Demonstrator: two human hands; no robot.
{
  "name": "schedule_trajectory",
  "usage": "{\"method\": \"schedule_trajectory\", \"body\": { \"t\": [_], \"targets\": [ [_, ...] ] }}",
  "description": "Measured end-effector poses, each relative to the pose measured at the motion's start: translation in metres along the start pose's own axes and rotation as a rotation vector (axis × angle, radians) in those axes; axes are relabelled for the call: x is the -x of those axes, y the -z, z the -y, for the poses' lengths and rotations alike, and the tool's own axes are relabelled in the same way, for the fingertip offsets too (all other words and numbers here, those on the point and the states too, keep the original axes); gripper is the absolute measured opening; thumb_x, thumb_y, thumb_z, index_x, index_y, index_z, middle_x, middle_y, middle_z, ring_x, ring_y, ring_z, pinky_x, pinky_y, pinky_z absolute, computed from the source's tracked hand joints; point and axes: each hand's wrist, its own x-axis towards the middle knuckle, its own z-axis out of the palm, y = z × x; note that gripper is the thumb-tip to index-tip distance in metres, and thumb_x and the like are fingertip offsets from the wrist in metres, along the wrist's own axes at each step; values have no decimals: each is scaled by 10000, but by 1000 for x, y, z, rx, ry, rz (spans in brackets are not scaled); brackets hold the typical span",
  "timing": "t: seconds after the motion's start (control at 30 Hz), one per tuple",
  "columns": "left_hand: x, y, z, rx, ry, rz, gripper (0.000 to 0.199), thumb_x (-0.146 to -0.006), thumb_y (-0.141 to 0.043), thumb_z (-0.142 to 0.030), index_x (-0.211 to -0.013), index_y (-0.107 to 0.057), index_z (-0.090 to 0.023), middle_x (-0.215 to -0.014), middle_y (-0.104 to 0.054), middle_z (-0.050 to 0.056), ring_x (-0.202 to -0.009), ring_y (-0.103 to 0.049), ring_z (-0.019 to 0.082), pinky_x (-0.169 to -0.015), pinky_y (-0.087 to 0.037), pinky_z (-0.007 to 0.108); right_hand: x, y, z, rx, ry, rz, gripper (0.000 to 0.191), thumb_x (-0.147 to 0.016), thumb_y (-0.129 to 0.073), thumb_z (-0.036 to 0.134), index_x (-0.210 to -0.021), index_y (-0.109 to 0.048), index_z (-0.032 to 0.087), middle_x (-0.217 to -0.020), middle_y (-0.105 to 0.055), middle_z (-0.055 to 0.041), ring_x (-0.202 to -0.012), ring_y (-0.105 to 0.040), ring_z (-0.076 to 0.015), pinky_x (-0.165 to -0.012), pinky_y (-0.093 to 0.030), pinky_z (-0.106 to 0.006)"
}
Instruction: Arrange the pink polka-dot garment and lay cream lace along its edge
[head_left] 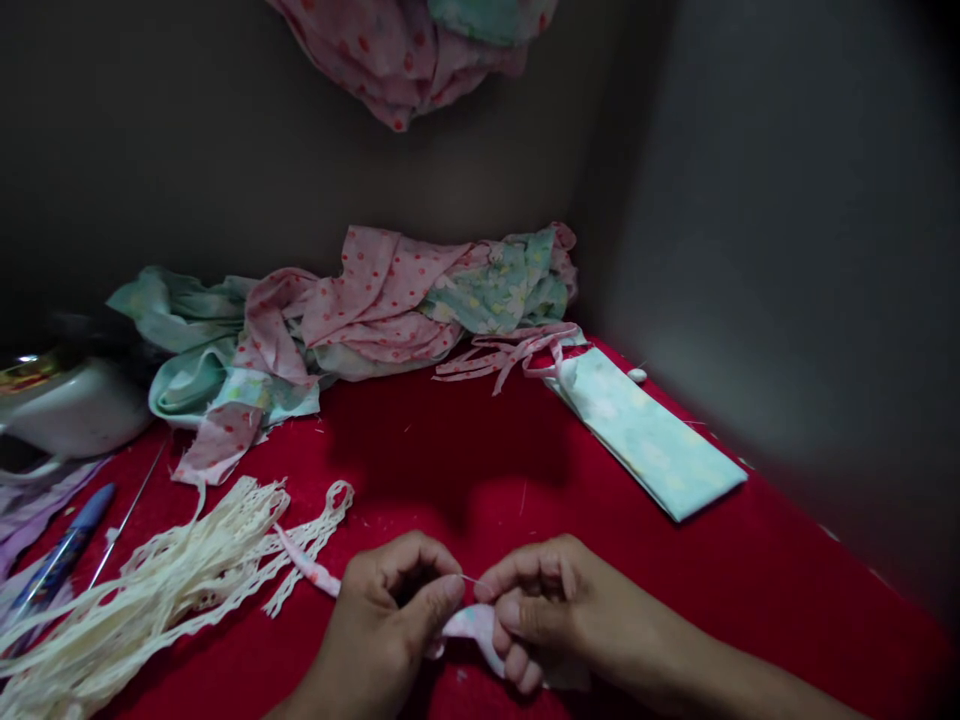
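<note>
My left hand is closed, thumb against the index finger. Facing it, my right hand is closed too, its fingertips pinched. A short thin pale strand, thread or needle, I cannot tell which, spans the two sets of fingertips. Just under it, a narrow pale printed fabric strip runs between the hands, and the lower right fingers wrap round it. Out past the left hand pokes a pinkish fabric tail, likely part of the same strip. Much of the strip is hidden by my fingers.
Cream lace trim lies in a bundle at left, near a blue pen and a white cup. Crumpled printed fabric lines the back. A folded mint cloth is at right on the red surface, beside the wall.
</note>
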Motion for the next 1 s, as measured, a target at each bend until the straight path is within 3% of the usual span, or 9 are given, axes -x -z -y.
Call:
{"method": "schedule_trajectory", "body": {
  "t": [0.23,0.47,0.53,0.67,0.77,0.87,1.0],
  "targets": [
    [-1,0,0,-16,-5,15,263,-653,-617,-396,-610,-584,-138,-468,-489,-23,-422,-392,81,-399,-303,183,-2,6,-1,8,24,54,531,-557,-751,520,-830,-609,88,-617,-618,-27,-481,-574,-90,-493,-463,-217],
    [-1,0,6,-43,-68,51,206,-711,-596,-337,-627,-577,-149,-461,-479,-38,-418,-404,80,-400,-314,175,0,4,1,99,17,15,456,-574,-738,522,-629,-602,90,-533,-599,-41,-419,-514,-73,-427,-394,-180],
    [0,1,10,-124,-177,55,179,-754,-577,-288,-641,-602,-152,-469,-492,-36,-422,-416,79,-402,-316,168,2,4,1,70,64,27,409,-588,-758,468,-613,-613,86,-522,-585,-31,-415,-482,-57,-419,-358,-164],
    [1,2,14,-341,-600,17,179,-817,-529,-142,-706,-668,-151,-581,-583,14,-520,-527,95,-476,-379,170,1,1,-6,-164,151,140,332,-662,-750,402,-637,-636,91,-463,-498,16,-378,-370,-30,-385,-245,-158],
    [4,1,16,-454,-864,-26,195,-826,-493,-79,-754,-669,-121,-634,-605,60,-563,-557,118,-513,-406,193,-4,-5,-13,-334,211,161,312,-648,-773,390,-640,-621,117,-518,-466,30,-442,-410,-54,-465,-341,-197],
    [7,-2,19,-563,-962,-64,221,-810,-470,-61,-668,-632,-109,-580,-577,61,-519,-518,121,-476,-367,211,-10,-13,-14,-327,333,92,349,-654,-755,432,-582,-589,133,-615,-417,32,-487,-435,-77,-489,-381,-241],
    [11,-4,18,-546,-879,-6,212,-799,-447,-119,-653,-601,-128,-587,-601,55,-533,-538,135,-499,-381,227,-13,-17,-10,151,581,-166,313,-771,-646,412,-609,-654,145,-631,-433,10,-544,-435,-96,-512,-364,-233]
  ]
}}
